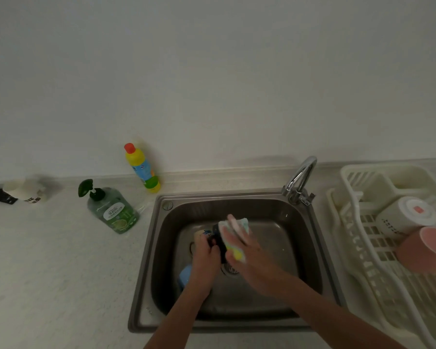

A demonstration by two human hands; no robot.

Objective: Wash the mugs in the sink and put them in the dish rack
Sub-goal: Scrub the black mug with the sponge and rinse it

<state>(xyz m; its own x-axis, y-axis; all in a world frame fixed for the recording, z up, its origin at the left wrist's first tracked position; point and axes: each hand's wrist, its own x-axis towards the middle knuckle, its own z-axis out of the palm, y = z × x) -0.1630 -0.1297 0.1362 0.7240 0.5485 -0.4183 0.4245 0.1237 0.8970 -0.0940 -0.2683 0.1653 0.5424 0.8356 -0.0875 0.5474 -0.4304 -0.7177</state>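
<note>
Gripping a black mug (218, 241) over the middle of the steel sink (146, 260), the left hand (207, 255) has its fingers curled round the mug's near side. The right hand (247, 250) presses a multicoloured sponge (234, 238) against the mug, fingers nearly straight and slightly spread over the sponge, thumb underneath. Both hands and the sponge hide most of the black mug. Behind the left hand a cream mug with a blue pattern (202, 234) lies on the basin floor, and a blue mug (185, 275) sits by the left wrist, partly covered by the forearm. The drain (230, 269) shows between the arms. A chrome faucet (300, 180) arches at the back right corner. In the white dish rack (358, 248) to the right, a white mug (405, 214) and a pink mug (425, 250) rest upside down, touching. On the counter to the left stand a green pump bottle (111, 210) and a yellow cleaner bottle (142, 168).
</note>
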